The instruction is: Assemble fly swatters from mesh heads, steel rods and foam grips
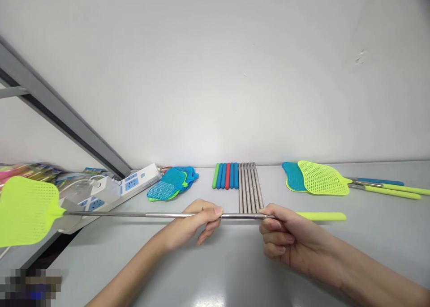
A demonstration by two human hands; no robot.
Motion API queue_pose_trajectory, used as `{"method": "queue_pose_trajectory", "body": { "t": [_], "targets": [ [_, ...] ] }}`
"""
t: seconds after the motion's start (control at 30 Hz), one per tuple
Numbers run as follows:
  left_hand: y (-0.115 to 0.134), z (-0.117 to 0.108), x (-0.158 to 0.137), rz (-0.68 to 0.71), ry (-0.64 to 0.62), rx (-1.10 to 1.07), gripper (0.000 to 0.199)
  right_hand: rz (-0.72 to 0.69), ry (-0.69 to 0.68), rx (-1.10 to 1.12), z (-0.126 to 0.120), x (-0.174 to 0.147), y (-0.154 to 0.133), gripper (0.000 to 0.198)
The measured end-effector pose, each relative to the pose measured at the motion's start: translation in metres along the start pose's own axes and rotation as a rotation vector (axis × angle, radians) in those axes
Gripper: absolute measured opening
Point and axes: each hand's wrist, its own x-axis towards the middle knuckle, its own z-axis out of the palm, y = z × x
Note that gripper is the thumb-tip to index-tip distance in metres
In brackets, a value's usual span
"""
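A fly swatter [122, 214] with a yellow-green mesh head, an extended telescopic metal rod and a yellow-green handle lies level across the view. My left hand [196, 222] is closed on the middle of its rod, thumb on top. Close to the handle, my right hand [285, 233] pinches the rod between thumb and forefinger, other fingers curled. Behind the hands, several metal rods [250, 188] lie side by side, their near ends close to the held rod. Beside them is a row of green, blue and red handles [227, 176].
Loose blue and green swatter heads [168, 184] lie at left on the grey table [201, 275]. Swatters with handles [324, 178] are piled at right. A white power strip [139, 180] and a grey metal frame [67, 114] stand left. A white wall [235, 74] rises behind.
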Motion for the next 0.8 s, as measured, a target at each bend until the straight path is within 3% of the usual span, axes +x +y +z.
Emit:
{"method": "queue_pose_trajectory", "body": {
  "t": [0.2, 0.57, 0.8],
  "targets": [
    [0.003, 0.007, 0.002, 0.043, 0.07, 0.076, 0.044, 0.065, -0.126, -0.219, -0.01, 0.005, -0.008, 0.035],
    [0.002, 0.016, 0.0, 0.072, 0.01, -0.063, 0.04, 0.001, -0.219, -0.503, -0.009, 0.004, -0.005, 0.045],
    [0.002, 0.013, 0.002, 0.14, -0.006, -0.102, 0.037, -0.197, -0.205, -0.551, -0.001, 0.004, 0.002, 0.041]
  ]
}}
